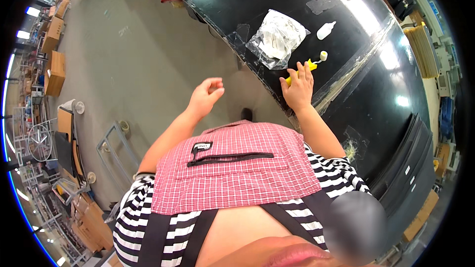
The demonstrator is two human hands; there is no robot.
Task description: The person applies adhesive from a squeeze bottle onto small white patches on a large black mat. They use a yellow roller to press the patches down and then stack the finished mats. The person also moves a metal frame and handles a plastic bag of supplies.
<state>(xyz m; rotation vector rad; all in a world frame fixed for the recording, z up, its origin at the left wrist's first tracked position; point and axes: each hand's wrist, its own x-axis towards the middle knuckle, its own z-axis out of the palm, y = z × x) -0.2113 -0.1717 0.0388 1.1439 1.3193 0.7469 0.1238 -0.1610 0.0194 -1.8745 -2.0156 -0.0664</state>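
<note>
My right hand (298, 88) lies over the yellow handle of a small roller (313, 65) on the black tabletop, its fingers across the handle and the thumb by the near end. The pale roller head points away from me. My left hand (205, 98) hangs in the air over the floor, loosely curled, with a gap between thumb and fingers and nothing visible in it. Just beyond my right fingers sits a clear plastic bag (280, 37) with white contents. A small white squeeze bottle (325, 30) lies farther off to the right.
The black table (232, 0) has a worn, rough seam (341, 79) running across it. Dark flat sheets (403, 163) are stacked at the right. On the left stand a grey metal frame cart (118, 143) and cardboard boxes (55, 73). A pink checked apron (237, 178) covers my front.
</note>
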